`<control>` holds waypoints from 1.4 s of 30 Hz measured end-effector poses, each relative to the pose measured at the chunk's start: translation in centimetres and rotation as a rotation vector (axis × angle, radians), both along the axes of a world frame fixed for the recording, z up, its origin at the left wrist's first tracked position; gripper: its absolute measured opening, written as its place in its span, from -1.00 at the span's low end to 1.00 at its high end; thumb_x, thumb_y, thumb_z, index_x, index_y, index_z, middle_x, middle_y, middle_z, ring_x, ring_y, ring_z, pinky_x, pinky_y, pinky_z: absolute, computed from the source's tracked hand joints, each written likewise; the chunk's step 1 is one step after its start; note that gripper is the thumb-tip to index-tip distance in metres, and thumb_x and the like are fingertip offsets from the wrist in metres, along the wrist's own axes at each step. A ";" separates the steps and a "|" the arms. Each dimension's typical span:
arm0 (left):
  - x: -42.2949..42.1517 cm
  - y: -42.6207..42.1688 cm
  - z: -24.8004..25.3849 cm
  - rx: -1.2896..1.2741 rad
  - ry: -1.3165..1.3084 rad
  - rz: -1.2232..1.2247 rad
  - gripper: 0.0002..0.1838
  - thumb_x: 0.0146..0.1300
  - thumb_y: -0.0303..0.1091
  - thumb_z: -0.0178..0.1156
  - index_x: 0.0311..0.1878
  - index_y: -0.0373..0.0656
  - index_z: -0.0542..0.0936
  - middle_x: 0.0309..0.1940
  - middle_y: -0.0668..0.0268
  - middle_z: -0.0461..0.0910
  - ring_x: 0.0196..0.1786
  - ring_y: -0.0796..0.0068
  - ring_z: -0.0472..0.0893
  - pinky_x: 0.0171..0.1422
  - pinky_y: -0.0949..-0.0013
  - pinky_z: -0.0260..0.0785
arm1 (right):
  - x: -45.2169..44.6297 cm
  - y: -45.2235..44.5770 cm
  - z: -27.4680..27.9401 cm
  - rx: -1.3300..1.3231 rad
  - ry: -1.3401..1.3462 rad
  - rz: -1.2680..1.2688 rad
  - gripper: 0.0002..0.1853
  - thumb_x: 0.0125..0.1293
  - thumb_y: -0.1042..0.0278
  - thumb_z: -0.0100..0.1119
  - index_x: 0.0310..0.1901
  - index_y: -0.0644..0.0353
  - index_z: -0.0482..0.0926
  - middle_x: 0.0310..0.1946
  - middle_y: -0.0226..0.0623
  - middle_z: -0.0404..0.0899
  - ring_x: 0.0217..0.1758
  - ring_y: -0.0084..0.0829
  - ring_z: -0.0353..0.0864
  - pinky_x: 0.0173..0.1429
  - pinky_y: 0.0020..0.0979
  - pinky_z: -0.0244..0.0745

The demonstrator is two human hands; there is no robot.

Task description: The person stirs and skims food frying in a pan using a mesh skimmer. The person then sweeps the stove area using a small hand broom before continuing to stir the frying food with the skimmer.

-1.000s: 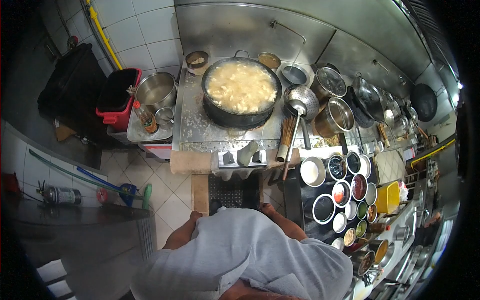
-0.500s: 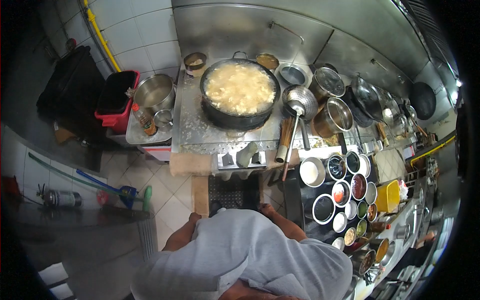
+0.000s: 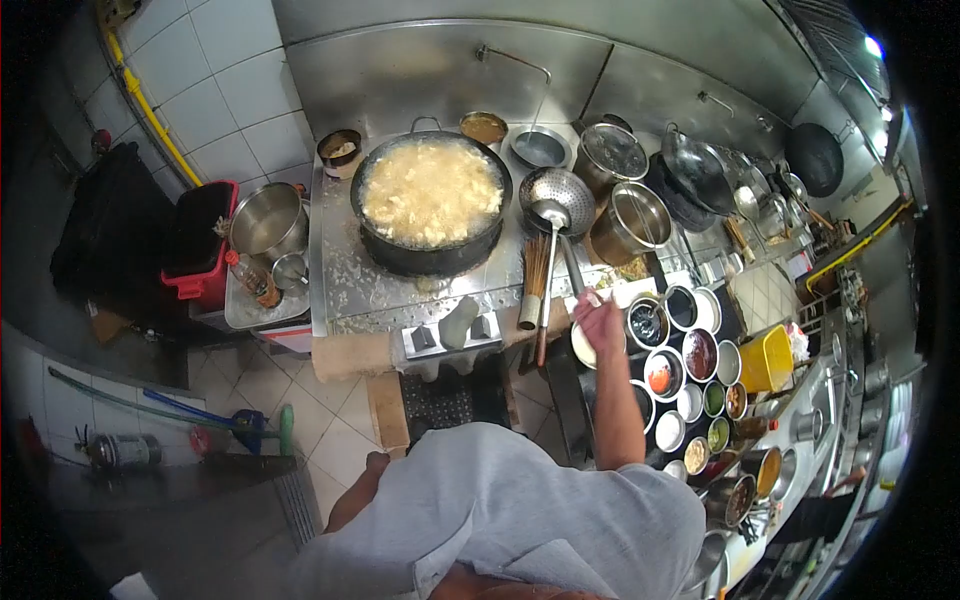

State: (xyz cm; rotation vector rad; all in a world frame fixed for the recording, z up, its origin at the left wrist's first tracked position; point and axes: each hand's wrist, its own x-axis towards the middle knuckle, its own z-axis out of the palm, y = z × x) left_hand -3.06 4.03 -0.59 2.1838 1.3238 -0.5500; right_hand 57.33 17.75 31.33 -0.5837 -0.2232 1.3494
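Observation:
My right hand [image 3: 598, 322] reaches out over a container of white contents [image 3: 582, 345], close to the end of a dark handle [image 3: 573, 265]. Its fingers look bunched but blurred; whether they touch the handle I cannot make out. That handle runs up beside the perforated strainer [image 3: 558, 197], on which a ladle [image 3: 551, 212] with a wooden-tipped handle rests. Low beside my body hangs my left hand [image 3: 377, 461], mostly hidden, its fingers unclear. On the stove, a large black pan [image 3: 432, 260] holds pale pieces [image 3: 430, 195] in bubbling liquid.
A bamboo brush [image 3: 533, 285] lies left of the ladle's handle. Metal pots [image 3: 632, 225] stand at the right of the stove. Several seasoning containers [image 3: 700, 352] crowd the right-hand counter, near a yellow bin [image 3: 768, 360]. At left are a bottle [image 3: 255, 280], a steel pot [image 3: 268, 225] and a red bucket [image 3: 200, 285].
My right hand has risen from beside my body and reached forward and right over the containers. The view has shifted, moving the stove left in the picture. My left hand stays low.

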 end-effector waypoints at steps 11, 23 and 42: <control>3.3 -0.4 1.0 -0.102 -0.049 0.474 -0.80 0.13 -0.29 0.13 -0.35 -0.12 0.72 -0.38 0.16 0.70 -0.29 0.22 0.70 -0.18 0.16 0.53 | 20.7 9.8 4.1 -0.009 0.135 -0.108 -0.50 0.48 0.17 -0.13 0.21 0.49 0.23 0.22 0.25 0.35 0.17 -0.06 0.53 0.10 -0.27 0.59; 7.6 -1.0 5.3 0.046 0.144 0.263 -0.86 0.03 -0.32 0.19 -0.47 -0.16 0.66 -0.44 0.15 0.69 -0.41 0.21 0.67 -0.32 0.17 0.49 | 7.0 7.0 4.4 -0.149 -0.532 -0.113 -0.75 0.40 0.41 -0.10 0.09 0.03 0.31 -0.48 -0.50 0.37 -0.62 -0.70 0.27 -0.63 -0.68 0.16; 3.7 -1.0 5.8 -0.327 -0.329 1.143 -0.68 0.26 -0.33 -0.07 -0.49 -0.20 0.62 -0.59 0.28 0.62 -0.65 0.35 0.51 -0.63 0.21 0.34 | -12.7 9.1 10.5 -0.029 -2.097 0.499 -0.26 0.23 0.58 -0.11 0.45 -0.22 0.11 -0.32 0.14 0.59 -0.24 0.14 0.60 -0.11 0.05 0.42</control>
